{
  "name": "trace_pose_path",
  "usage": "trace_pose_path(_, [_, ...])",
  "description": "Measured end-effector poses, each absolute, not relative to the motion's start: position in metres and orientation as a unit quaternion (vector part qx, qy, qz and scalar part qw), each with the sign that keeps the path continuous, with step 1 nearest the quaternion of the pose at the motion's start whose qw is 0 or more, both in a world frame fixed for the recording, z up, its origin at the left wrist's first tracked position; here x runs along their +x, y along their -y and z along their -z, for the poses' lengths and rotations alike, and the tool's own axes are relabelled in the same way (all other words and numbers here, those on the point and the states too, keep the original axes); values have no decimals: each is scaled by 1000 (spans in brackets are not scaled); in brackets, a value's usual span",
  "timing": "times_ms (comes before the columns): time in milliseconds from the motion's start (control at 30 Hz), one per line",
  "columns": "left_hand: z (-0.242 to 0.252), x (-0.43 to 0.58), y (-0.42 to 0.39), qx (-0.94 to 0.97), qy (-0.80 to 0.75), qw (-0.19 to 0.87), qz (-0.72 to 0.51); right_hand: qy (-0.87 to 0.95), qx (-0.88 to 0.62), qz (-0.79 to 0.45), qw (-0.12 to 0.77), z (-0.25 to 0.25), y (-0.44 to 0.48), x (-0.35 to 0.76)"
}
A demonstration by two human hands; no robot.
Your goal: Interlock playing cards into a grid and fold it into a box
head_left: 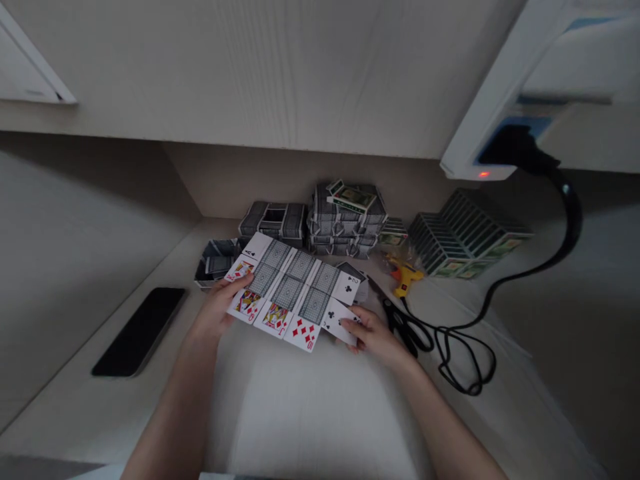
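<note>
A flat panel of joined playing cards (286, 283) is held up over the table, grey patterned backs in its middle and faces along its edges. My left hand (223, 300) grips its left edge near the king and queen of diamonds, thumb on top. At the lower right corner, my right hand (367, 333) pinches a club card (334, 317) that lies against the panel. Whether this card is fixed to the panel I cannot tell. The fingers under the cards are hidden on both sides.
Behind stand card-built boxes (345, 223) and an open card tray (203, 275). Stacked card packs (467, 233), a yellow glue gun (407, 279), its looped black cable (493, 287) and black scissors (407, 327) are on the right. A phone (140, 331) lies left. A cabinet (280, 73) overhangs the back.
</note>
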State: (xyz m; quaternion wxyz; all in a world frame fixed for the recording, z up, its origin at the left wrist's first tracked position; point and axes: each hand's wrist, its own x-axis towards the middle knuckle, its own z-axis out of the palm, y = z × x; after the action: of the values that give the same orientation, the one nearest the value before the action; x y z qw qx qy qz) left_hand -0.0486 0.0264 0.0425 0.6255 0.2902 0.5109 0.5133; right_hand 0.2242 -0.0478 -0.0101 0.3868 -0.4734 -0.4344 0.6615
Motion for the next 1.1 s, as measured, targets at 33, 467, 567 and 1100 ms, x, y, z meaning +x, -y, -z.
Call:
trace_pose_path(33, [-42, -49, -27, 292, -509, 627, -512, 435, -476, -660, 384, 10, 48, 224])
trace_pose_path(467, [-42, -46, -26, 297, -517, 639, -486, 446, -513, -632, 373, 10, 48, 227])
trace_pose_path(567, [-41, -47, -28, 289, -511, 634, -503, 406, -503, -630, 430, 10, 45, 231])
trace_pose_path(1100, [-37, -44, -19, 331, -520, 669, -416, 345, -477, -632, 504, 11, 41, 226])
